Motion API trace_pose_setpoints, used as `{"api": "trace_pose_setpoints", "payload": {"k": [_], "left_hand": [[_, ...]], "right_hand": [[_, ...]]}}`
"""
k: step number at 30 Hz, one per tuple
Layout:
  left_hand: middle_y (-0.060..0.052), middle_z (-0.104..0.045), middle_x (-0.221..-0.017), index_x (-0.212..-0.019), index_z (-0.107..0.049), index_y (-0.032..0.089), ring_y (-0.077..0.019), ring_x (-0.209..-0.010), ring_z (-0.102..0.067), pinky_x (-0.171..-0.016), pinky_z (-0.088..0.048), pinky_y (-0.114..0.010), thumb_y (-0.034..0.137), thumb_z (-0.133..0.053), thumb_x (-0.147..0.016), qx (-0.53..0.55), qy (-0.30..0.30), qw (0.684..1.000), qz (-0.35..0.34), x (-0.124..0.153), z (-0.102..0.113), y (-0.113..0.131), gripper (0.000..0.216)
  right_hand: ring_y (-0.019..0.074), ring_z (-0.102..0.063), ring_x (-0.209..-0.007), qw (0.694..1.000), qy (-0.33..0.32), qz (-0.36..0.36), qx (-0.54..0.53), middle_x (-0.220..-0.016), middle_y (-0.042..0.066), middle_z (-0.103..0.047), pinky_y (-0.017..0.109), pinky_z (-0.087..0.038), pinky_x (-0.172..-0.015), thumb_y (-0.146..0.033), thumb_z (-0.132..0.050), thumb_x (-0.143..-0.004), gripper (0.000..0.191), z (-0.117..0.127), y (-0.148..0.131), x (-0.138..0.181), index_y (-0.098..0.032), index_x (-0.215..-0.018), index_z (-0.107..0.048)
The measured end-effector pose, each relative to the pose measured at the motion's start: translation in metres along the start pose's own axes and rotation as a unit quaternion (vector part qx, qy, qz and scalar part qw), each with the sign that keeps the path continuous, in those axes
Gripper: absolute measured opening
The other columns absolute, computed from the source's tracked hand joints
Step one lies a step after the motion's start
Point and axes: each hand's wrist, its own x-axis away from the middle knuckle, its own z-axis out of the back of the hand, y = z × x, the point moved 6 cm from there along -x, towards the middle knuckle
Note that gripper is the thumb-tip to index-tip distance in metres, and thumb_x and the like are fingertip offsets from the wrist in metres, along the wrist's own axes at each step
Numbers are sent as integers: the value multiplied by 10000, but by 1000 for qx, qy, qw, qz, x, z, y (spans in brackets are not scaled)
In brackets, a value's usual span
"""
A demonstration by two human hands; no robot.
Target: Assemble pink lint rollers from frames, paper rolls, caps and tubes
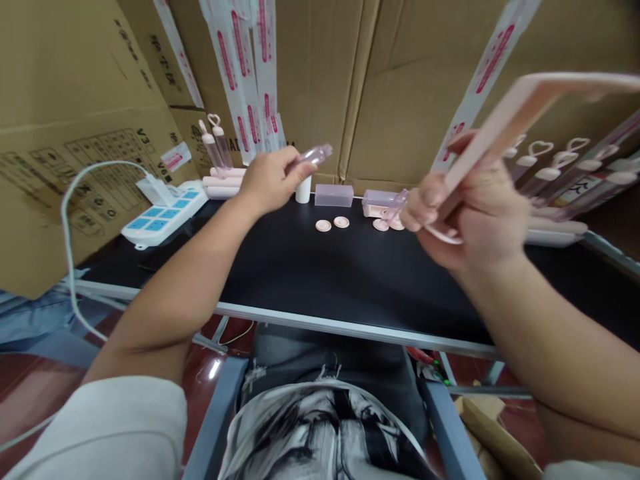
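Left hand [270, 181] is pinching a clear pink tube [314, 155] over the far edge of the black table [320, 280], while the right hand [475, 213] is clutching a flat pale pink pack [530, 100], raised on the right. Between them, open tabletop is stretching toward the near metal rim [350, 328]. Small pink discs [332, 224] are sitting far centre beside a lilac block [334, 195] and a white cap [303, 190]. Heart-capped tubes [550, 167] are lying far right (whatever is holding them is too blurred to tell). Cardboard boxes [75, 133] are walling the far side, contents hidden; a power strip [165, 215] is resting far left.
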Motion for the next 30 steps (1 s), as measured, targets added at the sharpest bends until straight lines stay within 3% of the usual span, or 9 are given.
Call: {"api": "trace_pose_setpoints", "payload": {"k": [2, 3, 6, 8, 11, 14, 17, 23, 30], "left_hand": [[-9, -623, -726, -842, -658, 214, -185, -733, -573, -700, -376, -330, 629, -667, -991, -21, -4, 999, 40, -3, 3, -19, 440], [-3, -630, -725, -828, -665, 211, -178, -718, -564, -694, -367, -327, 599, -737, -939, -33, -41, 997, 49, -3, -2, -25, 410], [13, -649, -692, -771, -706, 208, -163, -660, -552, -663, -336, -317, 515, -865, -785, -59, -252, 966, 28, 8, -38, -24, 346], [12, -695, -715, -840, -793, 224, -167, -661, -577, -660, -332, -314, 495, -841, -787, -64, -370, 927, -2, 22, -59, -15, 280], [16, -788, -852, -1131, -875, 306, -176, -715, -634, -682, -353, -306, 488, -776, -837, -76, -449, 890, -18, 36, -70, -3, 360], [23, -833, -981, -1302, -839, 392, -185, -765, -674, -700, -373, -299, 525, -744, -864, -106, -486, 867, -11, 42, -69, 2, 467], [2, -849, -1088, -1362, -802, 401, -208, -821, -709, -720, -389, -300, 606, -719, -879, -132, -497, 857, -27, 44, -70, 4, 531], [-38, -823, -1279, -1500, -694, 409, -287, -1037, -757, -794, -438, -325, 650, -699, -889, -159, -484, 859, -44, 43, -75, 7, 656], [-92, -723, -1526, -1650, -561, 402, -361, -1189, -752, -893, -495, -376, 762, -670, -885, -165, -488, 857, -17, 43, -77, 0, 853]], "right_hand": [[179, -559, -506, 998, 39, 8, 46, -663, -33, -645, 335, -477, -480, -462, -755, -984, 206, 9, -3, -6, -336, -1022, -597], [187, -576, -507, 995, 63, -2, 78, -679, -23, -664, 333, -460, -458, -429, -715, -995, 180, 13, 0, -11, -320, -988, -571], [188, -591, -492, 967, 83, -63, 232, -706, -22, -672, 318, -413, -437, -314, -623, -980, 132, 19, 22, -38, -288, -915, -511], [191, -609, -546, 908, 18, -92, 408, -714, 5, -680, 337, -455, -518, -285, -641, -966, 133, 14, 39, -65, -258, -864, -559], [257, -711, -825, 781, -90, -30, 618, -865, 80, -762, 399, -548, -771, -213, -762, -866, 93, 0, 61, -105, -204, -806, -692], [314, -736, -1037, 684, -163, -20, 711, -1035, 126, -819, 425, -555, -932, -191, -731, -897, 101, -13, 92, -129, -177, -935, -823], [330, -742, -1122, 632, -198, -46, 748, -1146, 141, -837, 415, -566, -960, -226, -717, -943, 226, -21, 123, -136, -184, -1105, -869], [343, -765, -1147, 586, -239, -70, 771, -1222, 183, -831, 402, -581, -950, -228, -695, -967, 305, -20, 161, -135, -159, -1208, -869], [326, -775, -1092, 564, -249, -90, 783, -1212, 185, -834, 366, -586, -880, -223, -739, -932, 300, -7, 176, -137, -168, -1198, -868]]}}
